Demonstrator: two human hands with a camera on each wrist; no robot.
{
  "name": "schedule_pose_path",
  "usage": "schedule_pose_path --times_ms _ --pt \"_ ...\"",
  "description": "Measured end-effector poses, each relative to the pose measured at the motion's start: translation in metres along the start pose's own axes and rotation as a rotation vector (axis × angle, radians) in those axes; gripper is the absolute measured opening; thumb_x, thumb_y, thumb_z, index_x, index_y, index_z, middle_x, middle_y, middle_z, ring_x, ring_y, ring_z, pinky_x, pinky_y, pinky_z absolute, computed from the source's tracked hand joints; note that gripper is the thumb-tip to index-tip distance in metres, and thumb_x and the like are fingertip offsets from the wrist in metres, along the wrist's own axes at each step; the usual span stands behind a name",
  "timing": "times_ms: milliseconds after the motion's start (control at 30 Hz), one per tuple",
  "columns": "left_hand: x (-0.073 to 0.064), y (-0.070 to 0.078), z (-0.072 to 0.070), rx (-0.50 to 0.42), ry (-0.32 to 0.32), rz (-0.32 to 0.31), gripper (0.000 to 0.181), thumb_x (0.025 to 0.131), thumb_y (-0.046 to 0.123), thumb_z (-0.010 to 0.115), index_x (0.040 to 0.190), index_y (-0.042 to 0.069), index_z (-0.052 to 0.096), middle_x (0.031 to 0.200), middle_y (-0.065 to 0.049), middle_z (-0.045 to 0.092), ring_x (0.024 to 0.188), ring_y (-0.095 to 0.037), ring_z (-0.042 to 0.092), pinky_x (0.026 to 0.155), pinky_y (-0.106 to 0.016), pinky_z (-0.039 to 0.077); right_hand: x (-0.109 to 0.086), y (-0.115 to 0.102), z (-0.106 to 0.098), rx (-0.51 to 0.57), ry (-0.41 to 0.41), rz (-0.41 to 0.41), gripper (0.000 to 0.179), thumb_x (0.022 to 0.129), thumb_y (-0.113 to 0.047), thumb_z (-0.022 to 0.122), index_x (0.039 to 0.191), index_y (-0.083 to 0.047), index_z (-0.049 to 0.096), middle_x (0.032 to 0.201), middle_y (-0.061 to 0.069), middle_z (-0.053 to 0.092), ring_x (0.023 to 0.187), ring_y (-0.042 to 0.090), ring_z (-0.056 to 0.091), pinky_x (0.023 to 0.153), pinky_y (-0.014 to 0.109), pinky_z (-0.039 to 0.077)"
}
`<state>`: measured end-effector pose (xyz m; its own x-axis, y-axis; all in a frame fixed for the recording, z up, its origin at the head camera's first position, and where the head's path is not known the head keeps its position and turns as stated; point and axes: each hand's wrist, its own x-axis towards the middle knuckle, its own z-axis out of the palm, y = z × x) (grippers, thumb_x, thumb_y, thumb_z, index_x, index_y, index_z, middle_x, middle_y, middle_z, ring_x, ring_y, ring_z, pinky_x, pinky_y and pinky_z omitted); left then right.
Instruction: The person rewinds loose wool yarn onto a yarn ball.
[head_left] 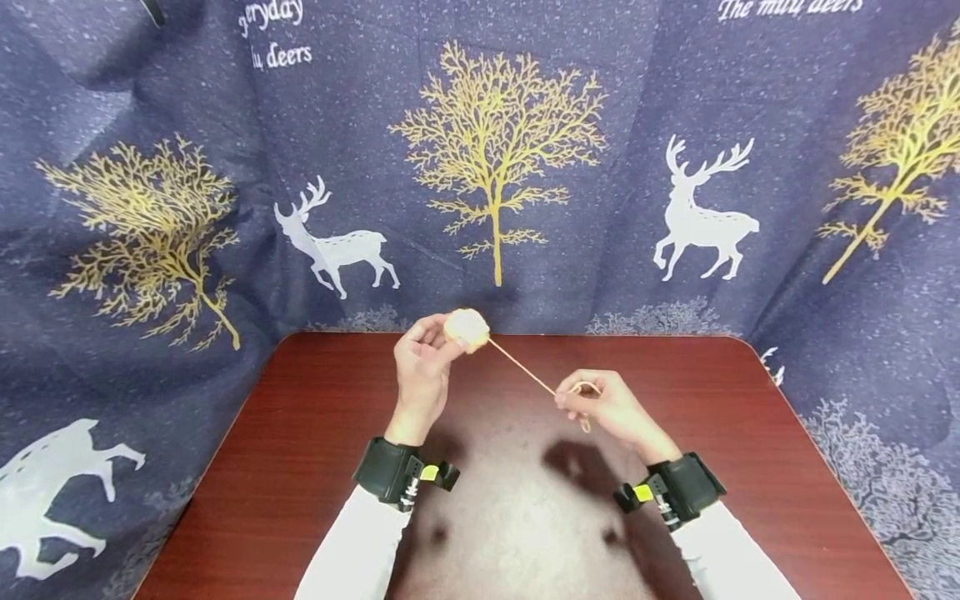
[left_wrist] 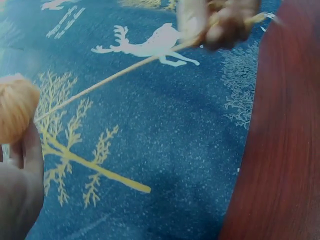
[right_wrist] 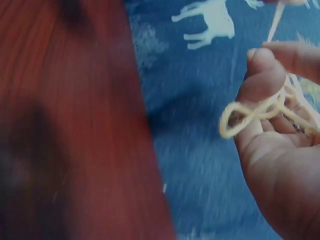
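A small ball of pale yellow yarn (head_left: pixel 467 328) is held up over the far part of the table, gripped between the thumb and fingers of my left hand (head_left: pixel 422 367). From it a strand of yarn (head_left: pixel 522 367) runs taut, down and to the right, to my right hand (head_left: pixel 609 407). There the thumb and forefinger pinch the strand. In the right wrist view, loose loops of yarn (right_wrist: pixel 239 119) lie about the thumb and across the palm. The left wrist view shows the ball (left_wrist: pixel 17 107) at its left edge, with the strand stretched away from it.
A reddish-brown table (head_left: pixel 300 467) lies under both hands, its rounded far edge close to a dark blue cloth (head_left: pixel 540 275) printed with trees and deer. Each wrist wears a black band (head_left: pixel 390 471) with a small camera.
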<state>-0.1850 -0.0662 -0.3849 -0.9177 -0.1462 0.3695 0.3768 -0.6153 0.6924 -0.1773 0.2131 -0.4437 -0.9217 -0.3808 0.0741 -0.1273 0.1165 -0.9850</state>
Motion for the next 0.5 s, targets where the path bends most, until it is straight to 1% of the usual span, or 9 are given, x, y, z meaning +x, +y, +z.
schedule_pose_path --times_ms 67,133,200,333,400,500 --pt "0.003 0.001 -0.005 -0.016 0.066 -0.001 0.037 0.074 -0.022 0.062 0.097 0.005 0.069 0.099 -0.01 0.07 0.088 -0.019 0.069 0.072 -0.026 0.061 -0.012 0.008 -0.016 0.029 0.028 0.017 0.019 0.093 -0.008 0.072 0.101 0.008 0.066 0.076 0.013 0.065 0.058 0.013 0.057 0.045 0.025 0.051" --pt "0.006 0.002 -0.01 -0.018 0.115 0.002 0.034 0.075 -0.021 0.062 0.097 0.004 0.068 0.098 -0.011 0.07 0.087 -0.019 0.068 0.072 -0.025 0.06 -0.024 0.017 -0.034 0.05 0.08 0.055 0.023 0.093 -0.006 0.071 0.104 0.013 0.064 0.075 0.011 0.065 0.059 0.012 0.057 0.046 0.023 0.05" --pt "0.008 0.002 -0.015 -0.018 0.152 0.003 0.032 0.076 -0.021 0.062 0.096 0.003 0.067 0.097 -0.011 0.07 0.086 -0.018 0.068 0.072 -0.025 0.059 -0.037 0.026 -0.054 0.015 0.139 0.101 0.026 0.093 -0.006 0.07 0.106 0.015 0.062 0.075 0.009 0.066 0.061 0.01 0.058 0.049 0.023 0.052" --pt "0.01 0.004 -0.02 -0.024 0.195 0.006 0.031 0.077 -0.021 0.062 0.095 0.003 0.066 0.097 -0.011 0.068 0.086 -0.018 0.067 0.073 -0.024 0.059 -0.06 0.041 -0.095 -0.186 0.235 0.192 0.021 0.093 -0.003 0.067 0.105 0.014 0.065 0.079 0.01 0.069 0.065 0.009 0.062 0.056 0.025 0.057" --pt "0.01 0.005 -0.021 -0.024 0.208 0.013 0.03 0.076 -0.021 0.063 0.095 0.003 0.066 0.097 -0.011 0.068 0.087 -0.018 0.067 0.073 -0.024 0.059 -0.07 0.048 -0.113 -0.311 0.257 0.244 0.019 0.092 -0.003 0.066 0.103 0.013 0.067 0.078 0.01 0.069 0.063 0.01 0.062 0.056 0.026 0.057" --pt "0.01 0.006 -0.023 -0.027 0.223 0.027 0.029 0.076 -0.02 0.063 0.095 0.002 0.065 0.097 -0.011 0.068 0.086 -0.018 0.067 0.073 -0.024 0.059 -0.082 0.053 -0.135 -0.478 0.306 0.365 0.018 0.089 -0.004 0.064 0.1 0.01 0.07 0.072 0.007 0.068 0.06 0.011 0.06 0.052 0.026 0.054"
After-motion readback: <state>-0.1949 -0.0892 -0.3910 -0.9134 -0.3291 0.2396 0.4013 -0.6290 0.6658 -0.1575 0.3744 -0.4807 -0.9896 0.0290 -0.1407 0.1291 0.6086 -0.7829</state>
